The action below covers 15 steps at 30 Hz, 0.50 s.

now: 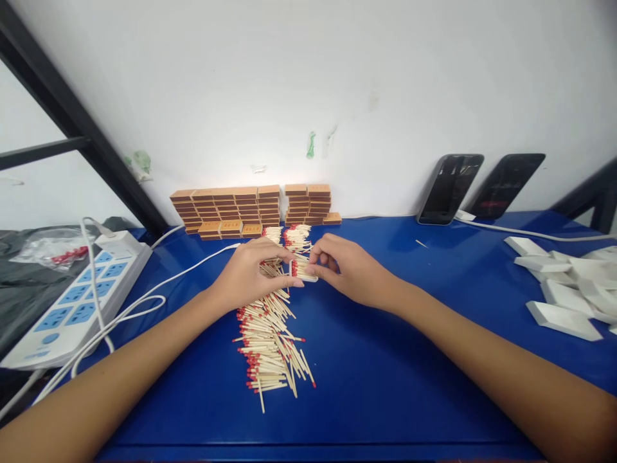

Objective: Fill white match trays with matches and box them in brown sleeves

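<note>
My left hand (253, 270) grips a small white matchbox tray (311, 279) at its left end, thumb along the near side. Red-headed matches lie inside the tray, their heads to the left. With fingers bent together, my right hand (344, 267) pinches at the tray's right end, on the matches there; whether it holds the tray wall or only matches is hard to see. Beneath and in front of my left hand spreads a long pile of loose matches (270, 341). Two smaller heaps of matches (297, 236) lie just beyond my hands.
Stacked brown matchboxes (226, 206) line the wall. Two phones (450, 190) lean at the back right. White empty trays (563, 319) are heaped at the right edge. A power strip (72, 308) with white cables (144, 299) takes up the left side of the blue table (385, 386).
</note>
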Tool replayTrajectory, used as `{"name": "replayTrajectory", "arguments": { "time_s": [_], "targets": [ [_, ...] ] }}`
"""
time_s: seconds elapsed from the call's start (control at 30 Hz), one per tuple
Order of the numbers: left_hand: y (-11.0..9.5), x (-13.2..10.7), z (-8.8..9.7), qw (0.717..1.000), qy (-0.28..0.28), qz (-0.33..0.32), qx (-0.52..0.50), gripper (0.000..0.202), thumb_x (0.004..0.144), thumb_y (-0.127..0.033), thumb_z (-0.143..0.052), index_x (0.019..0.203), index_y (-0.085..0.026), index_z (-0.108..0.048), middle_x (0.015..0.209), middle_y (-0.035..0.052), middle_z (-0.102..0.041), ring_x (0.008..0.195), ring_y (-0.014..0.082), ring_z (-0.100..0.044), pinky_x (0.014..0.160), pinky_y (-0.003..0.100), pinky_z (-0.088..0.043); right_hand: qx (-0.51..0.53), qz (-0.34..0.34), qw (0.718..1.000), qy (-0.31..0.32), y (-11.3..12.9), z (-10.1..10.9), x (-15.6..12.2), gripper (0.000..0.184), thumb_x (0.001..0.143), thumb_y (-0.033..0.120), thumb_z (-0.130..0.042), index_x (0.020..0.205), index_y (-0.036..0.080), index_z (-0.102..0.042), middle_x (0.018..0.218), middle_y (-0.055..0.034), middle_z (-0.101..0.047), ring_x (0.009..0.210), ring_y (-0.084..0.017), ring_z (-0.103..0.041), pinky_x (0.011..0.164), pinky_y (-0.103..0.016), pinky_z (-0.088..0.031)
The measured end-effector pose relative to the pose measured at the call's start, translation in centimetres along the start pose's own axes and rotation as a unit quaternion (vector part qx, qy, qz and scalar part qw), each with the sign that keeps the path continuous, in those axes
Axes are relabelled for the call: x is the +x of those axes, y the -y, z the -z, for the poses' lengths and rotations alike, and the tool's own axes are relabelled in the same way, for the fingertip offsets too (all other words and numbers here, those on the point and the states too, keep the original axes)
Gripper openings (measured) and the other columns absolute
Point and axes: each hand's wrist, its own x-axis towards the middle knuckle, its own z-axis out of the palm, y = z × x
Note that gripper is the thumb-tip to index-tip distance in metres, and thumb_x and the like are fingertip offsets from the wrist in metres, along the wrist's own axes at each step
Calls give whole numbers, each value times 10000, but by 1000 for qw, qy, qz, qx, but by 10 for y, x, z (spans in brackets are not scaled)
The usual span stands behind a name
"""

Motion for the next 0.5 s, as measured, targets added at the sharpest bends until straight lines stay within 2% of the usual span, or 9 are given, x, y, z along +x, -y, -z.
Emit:
{"name": "replayTrajectory", "arguments": {
  "time_s": [0.13,0.23,0.3,0.4,0.5],
  "targets": [
    [1,0,0,1000,-2,5,1,382,719,-435,-894,997,-208,-760,935,25,-761,871,183,-696,819,309,-529,-7,-6,1000,-16,0,-1,1,94,945,284,-638,904,201,-619,868,-14,-597,745,-137,-526,685,-266,-404],
    [2,0,0,1000,-8,21,9,366,722,-435,-892,981,-213,-760,940,21,-757,878,182,-692,825,309,-527,-37,-46,996,-60,-11,3,5,155,941,334,-625,871,196,-628,815,-14,-612,691,-137,-524,655,-271,-393],
    [4,0,1,999,-11,34,23,354,730,-432,-887,981,-218,-760,935,19,-755,875,185,-687,814,312,-524,-69,-108,986,-107,-27,9,8,193,919,363,-638,837,189,-647,786,-21,-636,670,-142,-533,643,-276,-387],
    [7,0,1,997,-26,60,50,368,732,-458,-881,995,-230,-762,924,19,-753,866,197,-683,797,326,-521,-59,-257,947,-181,-53,20,16,239,883,387,-658,784,171,-686,727,-35,-667,654,-154,-566,629,-276,-396],
    [10,-1,2,993,-44,92,61,379,735,-503,-866,981,-234,-764,929,23,-755,862,205,-683,796,341,-523,3,-366,910,-195,-71,25,25,241,878,379,-654,827,153,-721,715,-44,-685,619,-148,-577,584,-257,-405]
  ]
}}
